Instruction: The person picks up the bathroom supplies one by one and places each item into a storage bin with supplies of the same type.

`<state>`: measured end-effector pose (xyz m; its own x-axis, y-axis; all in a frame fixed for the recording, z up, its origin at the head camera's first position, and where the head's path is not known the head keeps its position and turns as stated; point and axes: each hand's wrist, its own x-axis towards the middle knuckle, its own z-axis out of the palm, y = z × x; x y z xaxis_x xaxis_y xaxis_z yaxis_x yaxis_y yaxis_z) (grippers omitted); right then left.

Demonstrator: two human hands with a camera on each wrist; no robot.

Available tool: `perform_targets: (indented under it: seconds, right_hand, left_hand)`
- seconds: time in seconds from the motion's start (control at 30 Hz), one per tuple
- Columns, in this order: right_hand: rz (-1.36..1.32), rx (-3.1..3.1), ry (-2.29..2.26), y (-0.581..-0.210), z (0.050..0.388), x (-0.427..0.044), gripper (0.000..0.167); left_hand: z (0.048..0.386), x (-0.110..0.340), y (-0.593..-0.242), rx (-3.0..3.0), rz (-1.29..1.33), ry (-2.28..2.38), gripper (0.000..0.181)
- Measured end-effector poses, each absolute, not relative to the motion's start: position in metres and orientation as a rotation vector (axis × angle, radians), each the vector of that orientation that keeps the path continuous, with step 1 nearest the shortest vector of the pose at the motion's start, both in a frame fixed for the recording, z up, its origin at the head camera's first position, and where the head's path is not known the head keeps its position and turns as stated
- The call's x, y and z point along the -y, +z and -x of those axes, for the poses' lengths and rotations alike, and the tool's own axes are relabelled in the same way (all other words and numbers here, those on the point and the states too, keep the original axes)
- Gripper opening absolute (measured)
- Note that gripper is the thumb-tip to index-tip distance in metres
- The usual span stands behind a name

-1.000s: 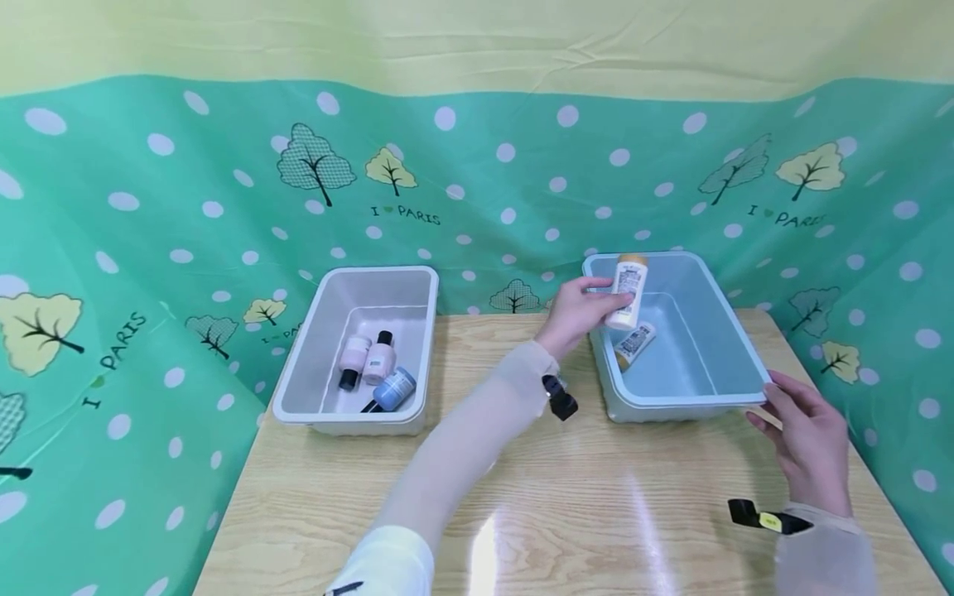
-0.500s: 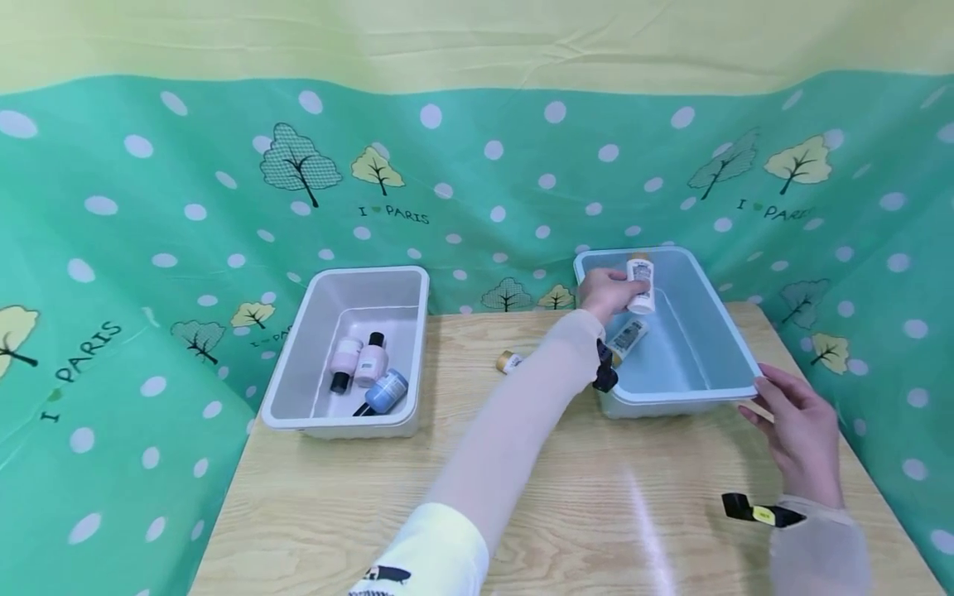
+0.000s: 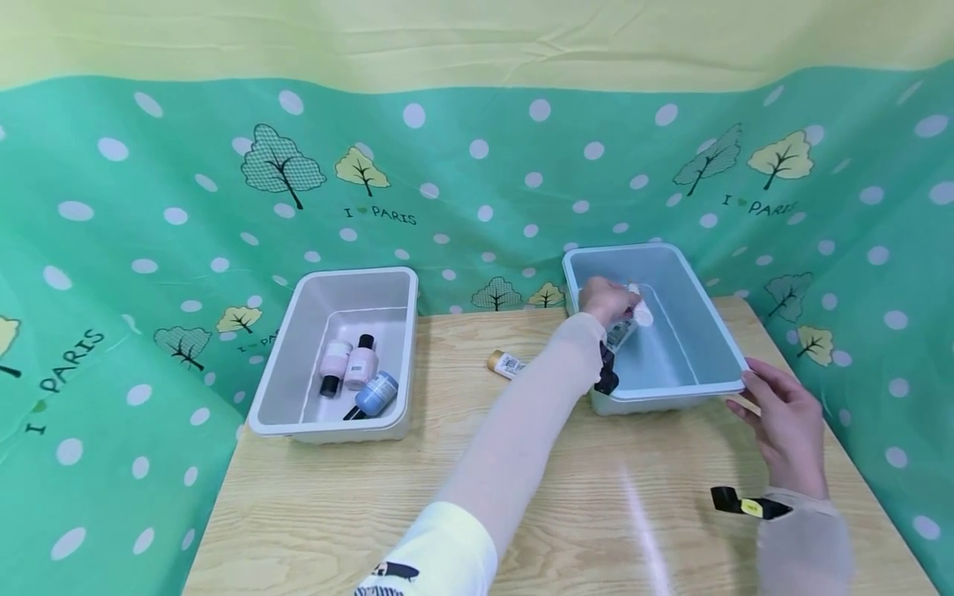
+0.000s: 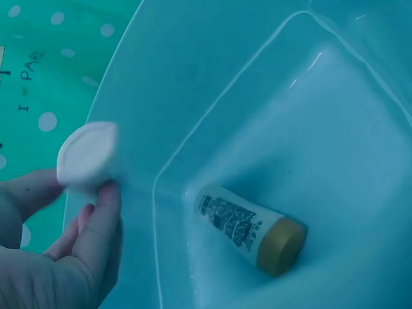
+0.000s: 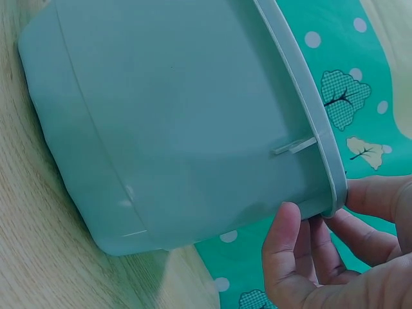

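My left hand (image 3: 607,300) reaches inside the blue plastic bin (image 3: 726,387) and pinches a small white bottle (image 4: 89,154). Its pale oval end faces the left wrist camera, and it is held above the bin floor near a wall. Below it, a second white bottle (image 4: 235,222) with a gold cap lies on the floor of the bin; in the head view my wrist partly covers it. My right hand (image 3: 792,430) grips the bin's near right corner, with fingers and thumb about the rim (image 5: 329,170). Another gold-capped white bottle (image 3: 507,364) lies on the table left of the bin, partly behind my left sleeve.
A pale grey bin (image 3: 272,429) stands at the left of the wooden table (image 3: 313,505), holding two pink bottles and a blue bottle (image 3: 376,393) with dark caps. A green dotted cloth (image 3: 447,240) hangs behind and along both sides.
My left hand has moved right and lower into the blue bin with the bottle. The bottle on the table has come out from behind my arm. My right hand keeps its grip.
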<state>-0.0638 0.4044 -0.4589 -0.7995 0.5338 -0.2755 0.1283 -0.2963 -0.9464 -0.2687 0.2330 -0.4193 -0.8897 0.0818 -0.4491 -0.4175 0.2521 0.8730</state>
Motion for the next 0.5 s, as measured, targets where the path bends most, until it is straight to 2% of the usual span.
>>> perform_targets:
  seconds: [0.23,0.5]
  right_hand:
    - [0.843,1.679,2.17,-0.458,0.064,-0.403,0.05]
    - [0.826,1.685,2.164,-0.459,0.063,-0.402,0.048]
  left_hand:
    - [0.268,-0.227,-0.417,-1.998,0.309,1.795,0.024]
    - [0.261,-0.2,-0.404,-1.824,0.187,1.989,0.022]
